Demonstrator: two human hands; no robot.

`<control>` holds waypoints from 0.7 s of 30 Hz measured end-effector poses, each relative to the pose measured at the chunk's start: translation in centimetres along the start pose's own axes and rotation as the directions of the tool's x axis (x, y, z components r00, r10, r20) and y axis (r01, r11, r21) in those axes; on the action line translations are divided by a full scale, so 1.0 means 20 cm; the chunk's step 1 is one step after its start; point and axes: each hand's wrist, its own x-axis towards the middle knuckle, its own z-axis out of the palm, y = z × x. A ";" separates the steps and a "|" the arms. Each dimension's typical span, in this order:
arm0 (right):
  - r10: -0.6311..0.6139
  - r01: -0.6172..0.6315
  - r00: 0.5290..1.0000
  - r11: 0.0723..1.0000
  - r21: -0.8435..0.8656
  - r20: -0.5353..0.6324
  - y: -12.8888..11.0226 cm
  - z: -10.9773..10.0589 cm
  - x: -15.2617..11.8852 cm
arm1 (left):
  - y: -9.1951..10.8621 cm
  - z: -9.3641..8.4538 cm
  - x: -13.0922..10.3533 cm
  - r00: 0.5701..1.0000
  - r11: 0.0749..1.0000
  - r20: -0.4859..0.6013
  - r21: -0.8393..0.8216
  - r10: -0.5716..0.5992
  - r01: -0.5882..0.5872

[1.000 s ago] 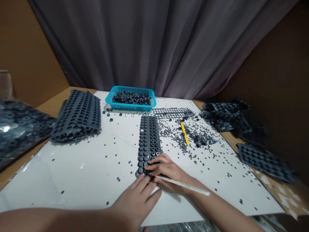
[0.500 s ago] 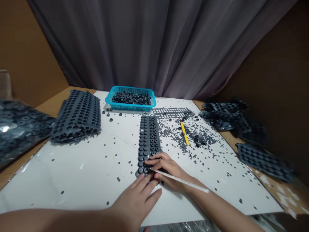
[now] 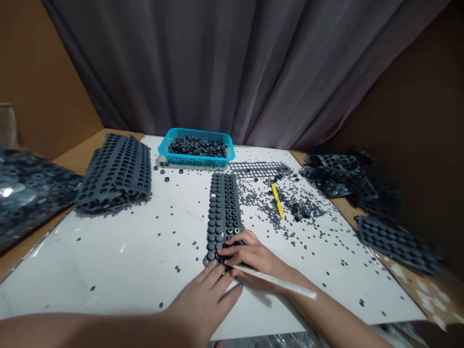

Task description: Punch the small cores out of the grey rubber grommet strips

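A dark grey rubber sheet (image 3: pixel 222 208) studded with rows of round caps lies lengthwise on the white board. Over its near end, my right hand (image 3: pixel 259 256) grips a thin white stick-like tool (image 3: pixel 279 279) between thumb and fingers. The tool's back end points to the lower right, and its working tip is hidden under the fingers. My left hand (image 3: pixel 205 299) lies flat with fingers stretched out, fingertips touching the sheet's near edge beside the right hand. The nearest caps are partly covered by both hands.
Behind stands a blue basket (image 3: pixel 168 155) of small dark parts. A yellow cutter-like tool (image 3: pixel 277 200) lies among scattered grey discs. Perforated sheets (image 3: pixel 116 171) are stacked at left beside a clear bag (image 3: pixel 32 193) of rings. More sheets (image 3: pixel 397 243) lie at the right edge.
The white tool's back end has dipped slightly, and my right fingers have shifted a little over the near caps. My left hand stays in place.
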 end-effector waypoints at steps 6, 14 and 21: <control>-0.142 0.139 0.990 0.975 -0.173 -0.006 0.01 0.01 -0.01 | 0.00 0.01 0.00 1.000 1.000 -0.029 0.013 0.003 -0.002; -0.190 0.193 0.981 0.917 -0.350 0.043 -0.01 0.01 0.01 | -0.01 0.01 0.00 1.000 1.000 -0.018 -0.009 0.012 -0.012; -0.113 0.134 0.991 0.916 -0.377 0.076 -0.01 0.02 -0.01 | -0.01 0.01 0.00 0.999 0.999 0.036 -0.040 -0.005 0.006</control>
